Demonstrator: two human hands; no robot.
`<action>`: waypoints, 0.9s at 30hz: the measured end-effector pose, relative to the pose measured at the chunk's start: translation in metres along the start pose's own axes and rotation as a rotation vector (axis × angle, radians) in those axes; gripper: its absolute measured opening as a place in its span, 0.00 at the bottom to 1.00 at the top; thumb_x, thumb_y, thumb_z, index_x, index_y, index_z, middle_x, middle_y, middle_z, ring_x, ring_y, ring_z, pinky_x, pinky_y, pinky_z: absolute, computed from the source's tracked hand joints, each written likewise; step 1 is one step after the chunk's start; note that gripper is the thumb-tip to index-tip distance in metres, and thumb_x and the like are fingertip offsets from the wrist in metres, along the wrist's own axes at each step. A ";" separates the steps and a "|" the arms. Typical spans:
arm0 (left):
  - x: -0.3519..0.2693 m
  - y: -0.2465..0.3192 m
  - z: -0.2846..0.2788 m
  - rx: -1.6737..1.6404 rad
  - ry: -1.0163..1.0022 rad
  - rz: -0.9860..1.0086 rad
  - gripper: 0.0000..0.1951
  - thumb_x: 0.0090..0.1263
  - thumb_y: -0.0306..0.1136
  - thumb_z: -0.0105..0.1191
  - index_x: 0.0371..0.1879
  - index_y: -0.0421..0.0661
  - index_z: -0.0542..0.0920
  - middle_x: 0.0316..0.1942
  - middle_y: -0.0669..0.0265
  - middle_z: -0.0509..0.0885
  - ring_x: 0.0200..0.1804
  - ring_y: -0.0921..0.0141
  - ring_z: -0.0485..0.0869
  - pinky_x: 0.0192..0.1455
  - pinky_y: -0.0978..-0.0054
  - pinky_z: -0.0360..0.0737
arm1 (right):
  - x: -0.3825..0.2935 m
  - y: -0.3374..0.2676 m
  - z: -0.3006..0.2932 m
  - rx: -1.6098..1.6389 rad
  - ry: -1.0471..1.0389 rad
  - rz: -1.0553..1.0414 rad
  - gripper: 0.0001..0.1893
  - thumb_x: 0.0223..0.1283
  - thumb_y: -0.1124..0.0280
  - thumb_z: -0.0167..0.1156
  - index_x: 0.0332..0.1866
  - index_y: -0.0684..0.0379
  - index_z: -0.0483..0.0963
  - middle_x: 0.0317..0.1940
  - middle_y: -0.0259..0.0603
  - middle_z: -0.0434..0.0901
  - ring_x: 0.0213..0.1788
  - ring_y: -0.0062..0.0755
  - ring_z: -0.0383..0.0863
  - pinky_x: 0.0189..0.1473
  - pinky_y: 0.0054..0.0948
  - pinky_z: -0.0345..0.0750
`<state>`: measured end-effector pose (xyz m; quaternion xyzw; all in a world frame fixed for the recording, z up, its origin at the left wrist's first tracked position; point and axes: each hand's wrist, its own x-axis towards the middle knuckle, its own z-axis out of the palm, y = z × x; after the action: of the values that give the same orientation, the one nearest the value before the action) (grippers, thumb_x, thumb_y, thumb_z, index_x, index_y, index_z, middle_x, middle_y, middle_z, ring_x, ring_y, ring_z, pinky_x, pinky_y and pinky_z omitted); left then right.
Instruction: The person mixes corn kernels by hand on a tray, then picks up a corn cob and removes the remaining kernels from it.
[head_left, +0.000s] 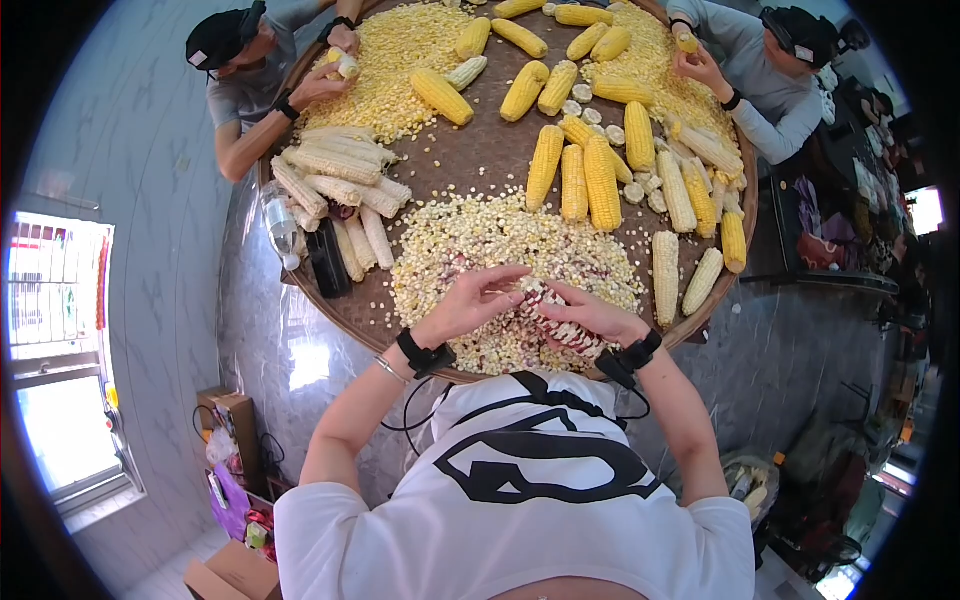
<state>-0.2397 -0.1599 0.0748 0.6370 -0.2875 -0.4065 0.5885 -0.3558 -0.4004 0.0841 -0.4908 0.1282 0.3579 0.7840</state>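
A red-and-white corn cob (564, 327) lies slantwise in my right hand (596, 313), whose fingers wrap around its lower part. At the cob's upper left end is my left hand (480, 300), thumb and fingers close to the kernels; whether they press on it cannot be told. Beneath both hands spreads a heap of loose pale kernels (450, 240) with some purple ones. Several yellow cobs (602, 184) lie beyond the heap, and stripped cobs (337, 165) are piled to its left.
The round woven tray (480, 142) has a raised rim. On its left edge are a plastic bottle (280, 225) and a black object (328, 259). Two other people, at the upper left (255, 82) and upper right (765, 82), hold cobs over yellow kernel heaps. Pale cobs (665, 277) lie at right.
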 end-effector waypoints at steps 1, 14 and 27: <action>0.000 -0.002 0.000 0.000 -0.007 -0.031 0.22 0.83 0.30 0.58 0.73 0.44 0.78 0.64 0.63 0.84 0.61 0.72 0.83 0.66 0.70 0.81 | 0.001 0.000 0.003 -0.033 0.054 -0.003 0.41 0.80 0.56 0.63 0.84 0.68 0.51 0.52 0.38 0.81 0.43 0.21 0.84 0.41 0.22 0.82; 0.004 0.008 -0.013 0.599 -0.112 0.418 0.19 0.77 0.23 0.58 0.66 0.44 0.81 0.57 0.53 0.87 0.54 0.52 0.89 0.55 0.60 0.86 | 0.007 0.006 -0.009 -0.406 0.068 0.025 0.52 0.74 0.37 0.61 0.83 0.74 0.54 0.85 0.63 0.54 0.87 0.46 0.52 0.85 0.37 0.51; 0.004 -0.012 -0.005 0.638 -0.039 0.278 0.18 0.73 0.17 0.52 0.60 0.41 0.79 0.56 0.51 0.84 0.51 0.54 0.89 0.54 0.61 0.86 | 0.005 -0.003 0.005 -0.508 0.022 -0.009 0.43 0.78 0.40 0.58 0.78 0.73 0.65 0.67 0.56 0.79 0.69 0.39 0.77 0.72 0.36 0.70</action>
<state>-0.2345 -0.1590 0.0618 0.7358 -0.4952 -0.2241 0.4040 -0.3503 -0.3950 0.0855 -0.6765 0.0404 0.3697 0.6356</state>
